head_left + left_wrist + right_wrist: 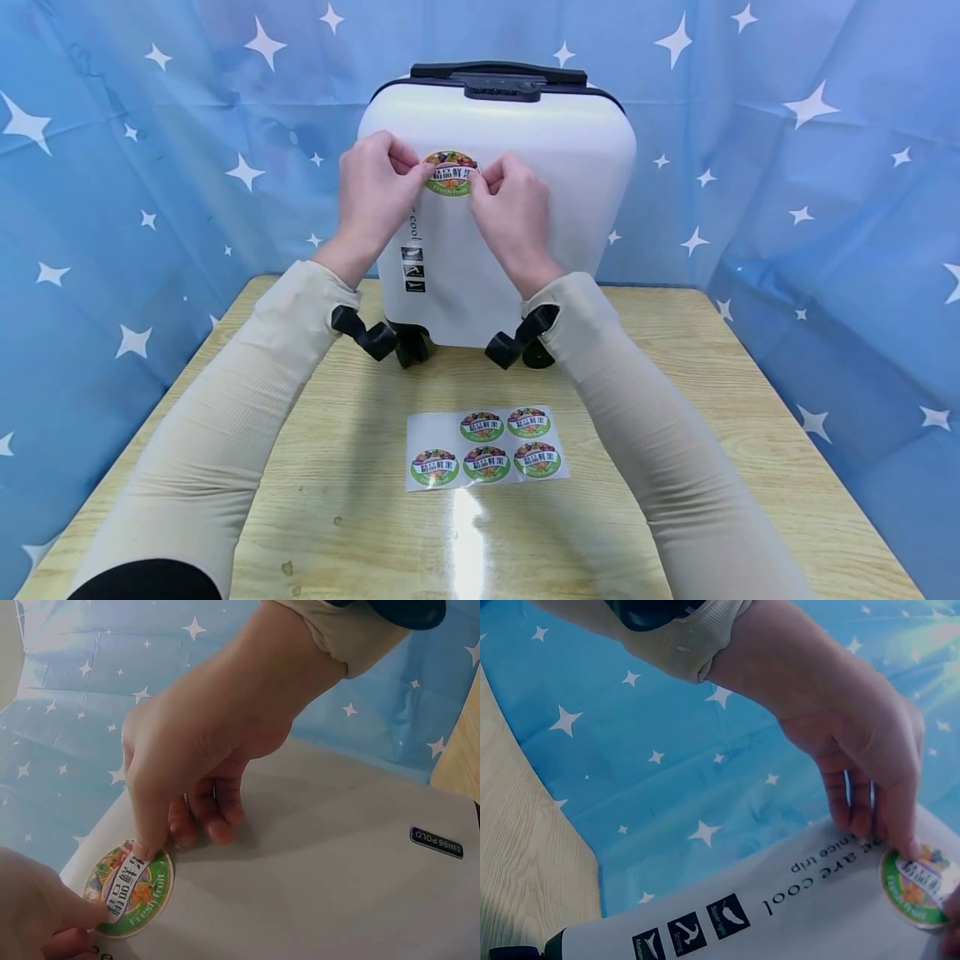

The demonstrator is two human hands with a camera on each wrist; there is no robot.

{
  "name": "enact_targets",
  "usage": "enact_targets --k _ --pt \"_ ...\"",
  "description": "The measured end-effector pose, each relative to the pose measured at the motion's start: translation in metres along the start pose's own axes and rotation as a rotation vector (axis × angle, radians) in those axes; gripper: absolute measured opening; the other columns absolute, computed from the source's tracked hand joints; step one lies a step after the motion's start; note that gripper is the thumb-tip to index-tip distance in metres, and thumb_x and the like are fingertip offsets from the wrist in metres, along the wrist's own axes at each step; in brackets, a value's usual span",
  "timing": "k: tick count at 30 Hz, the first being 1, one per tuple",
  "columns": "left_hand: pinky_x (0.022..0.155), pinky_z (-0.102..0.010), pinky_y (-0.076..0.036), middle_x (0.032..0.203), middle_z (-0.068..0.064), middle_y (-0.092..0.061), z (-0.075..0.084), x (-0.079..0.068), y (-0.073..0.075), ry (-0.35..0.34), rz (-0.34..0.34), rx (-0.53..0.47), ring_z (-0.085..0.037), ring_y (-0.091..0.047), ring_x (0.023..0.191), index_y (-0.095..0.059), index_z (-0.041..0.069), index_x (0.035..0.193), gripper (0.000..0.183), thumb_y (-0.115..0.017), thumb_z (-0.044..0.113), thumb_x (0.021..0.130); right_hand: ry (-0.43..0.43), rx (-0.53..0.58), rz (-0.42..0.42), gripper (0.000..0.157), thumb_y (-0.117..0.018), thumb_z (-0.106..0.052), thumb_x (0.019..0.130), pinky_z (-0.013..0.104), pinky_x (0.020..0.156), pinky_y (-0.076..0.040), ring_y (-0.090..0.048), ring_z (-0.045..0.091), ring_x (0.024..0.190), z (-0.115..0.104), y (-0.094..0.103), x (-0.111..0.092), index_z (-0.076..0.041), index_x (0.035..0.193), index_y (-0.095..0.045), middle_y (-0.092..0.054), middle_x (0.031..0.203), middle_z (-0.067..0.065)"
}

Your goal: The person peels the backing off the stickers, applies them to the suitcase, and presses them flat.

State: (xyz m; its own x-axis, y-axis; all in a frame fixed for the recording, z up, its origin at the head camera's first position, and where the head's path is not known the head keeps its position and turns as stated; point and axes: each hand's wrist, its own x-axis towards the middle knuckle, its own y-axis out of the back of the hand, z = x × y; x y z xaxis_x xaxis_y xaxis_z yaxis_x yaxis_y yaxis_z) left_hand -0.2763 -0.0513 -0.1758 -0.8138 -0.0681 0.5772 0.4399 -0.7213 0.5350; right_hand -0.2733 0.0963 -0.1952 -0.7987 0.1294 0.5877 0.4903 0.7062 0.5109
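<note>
An oval fruit sticker (450,185) with a green lower band lies against the upper front of a white suitcase (480,275). At its left edge, my left hand (375,187) pinches it with thumb and curled forefinger. My right hand (513,212) grips the opposite edge, thumb over the printed face. In the left wrist view, the right hand (202,750) reaches down to the sticker (142,900), while the left hand (34,904) shows at the lower left. The right wrist view has the left hand (862,742) above the sticker (911,892), beside the suitcase's printed lettering.
On the wooden table (337,517), a sticker sheet (435,429) with several similar ovals lies in front of the suitcase. The suitcase stands upright on black wheels, its black handle (498,71) on top. A blue starry curtain (750,167) surrounds the table's back and sides.
</note>
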Motion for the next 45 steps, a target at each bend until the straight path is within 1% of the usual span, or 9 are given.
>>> enact_targets --k 8,14,22,28,30,34,36,39,45 --pt "0.064 -0.02 -0.045 0.084 -0.003 -0.061 -0.008 0.001 0.004 0.024 0.031 0.009 -0.01 -0.055 0.075 -0.064 0.006 0.091 0.028 -0.07 0.032 0.083 -0.023 -0.06 0.023 0.028 -0.062 -0.035 0.089 0.02 0.055 -0.042 -0.054 0.01 0.065 0.003 0.003 0.0 -0.008 0.085 -0.063 -0.062 0.076 0.001" --pt "0.062 -0.021 -0.043 0.082 -0.002 -0.06 -0.012 -0.001 0.006 0.044 0.036 0.003 -0.01 -0.054 0.074 -0.064 0.007 0.09 0.029 -0.07 0.034 0.083 -0.038 -0.065 0.026 0.03 -0.061 -0.039 0.088 0.02 0.055 -0.041 -0.053 0.01 0.064 0.004 0.004 -0.001 -0.009 0.085 -0.064 -0.061 0.075 0.0" --pt "0.061 -0.021 -0.043 0.082 -0.001 -0.061 -0.015 -0.005 0.002 0.044 0.036 0.017 -0.01 -0.055 0.073 -0.064 0.008 0.09 0.026 -0.067 0.033 0.085 -0.034 -0.051 0.014 0.03 -0.061 -0.038 0.089 0.019 0.056 -0.042 -0.054 0.009 0.066 0.007 0.003 -0.003 -0.009 0.087 -0.065 -0.062 0.077 0.0" --pt "0.062 -0.021 -0.042 0.079 -0.002 -0.062 -0.018 -0.007 -0.001 0.035 0.028 -0.006 -0.011 -0.055 0.071 -0.064 0.007 0.087 0.022 -0.068 0.029 0.085 -0.019 -0.067 0.009 0.029 -0.061 -0.037 0.089 0.019 0.056 -0.042 -0.054 0.009 0.066 0.009 0.0 -0.005 -0.009 0.085 -0.065 -0.061 0.075 0.0" --pt "0.061 -0.022 -0.042 0.078 -0.002 -0.062 -0.017 -0.007 -0.002 0.023 0.023 -0.01 -0.011 -0.055 0.07 -0.065 0.007 0.086 0.023 -0.068 0.03 0.085 -0.012 -0.076 0.005 0.03 -0.061 -0.038 0.089 0.02 0.055 -0.042 -0.054 0.01 0.064 0.008 0.0 -0.005 -0.009 0.085 -0.066 -0.061 0.074 0.001" --pt "0.059 -0.023 -0.042 0.078 0.0 -0.062 -0.009 -0.006 -0.002 -0.003 0.013 0.004 -0.011 -0.055 0.069 -0.066 0.01 0.085 0.029 -0.065 0.039 0.085 -0.001 -0.099 0.005 0.034 -0.058 -0.042 0.089 0.021 0.052 -0.04 -0.053 0.011 0.062 0.002 0.001 -0.001 -0.009 0.081 -0.066 -0.062 0.072 0.0" --pt "0.058 -0.023 -0.042 0.078 0.001 -0.063 -0.003 -0.004 -0.002 -0.014 0.009 0.022 -0.011 -0.055 0.069 -0.066 0.011 0.086 0.033 -0.063 0.044 0.086 0.005 -0.112 0.006 0.038 -0.057 -0.045 0.089 0.022 0.051 -0.038 -0.052 0.011 0.062 -0.003 0.003 0.002 -0.01 0.077 -0.065 -0.061 0.07 0.0" --pt "0.056 -0.024 -0.041 0.078 0.001 -0.063 0.003 -0.001 -0.002 -0.028 0.005 0.053 -0.012 -0.055 0.069 -0.066 0.011 0.085 0.036 -0.06 0.047 0.086 0.006 -0.143 -0.002 0.042 -0.054 -0.047 0.09 0.023 0.049 -0.034 -0.05 0.012 0.06 -0.009 0.004 0.006 -0.011 0.07 -0.063 -0.06 0.066 0.001" --pt "0.055 -0.026 -0.041 0.079 0.001 -0.064 0.008 0.003 -0.005 -0.002 -0.002 0.098 -0.012 -0.055 0.071 -0.068 0.012 0.083 0.038 -0.059 0.049 0.086 -0.019 -0.191 -0.008 0.047 -0.051 -0.047 0.091 0.023 0.044 -0.03 -0.049 0.014 0.054 -0.015 0.002 0.008 -0.012 0.061 -0.059 -0.055 0.058 0.001"
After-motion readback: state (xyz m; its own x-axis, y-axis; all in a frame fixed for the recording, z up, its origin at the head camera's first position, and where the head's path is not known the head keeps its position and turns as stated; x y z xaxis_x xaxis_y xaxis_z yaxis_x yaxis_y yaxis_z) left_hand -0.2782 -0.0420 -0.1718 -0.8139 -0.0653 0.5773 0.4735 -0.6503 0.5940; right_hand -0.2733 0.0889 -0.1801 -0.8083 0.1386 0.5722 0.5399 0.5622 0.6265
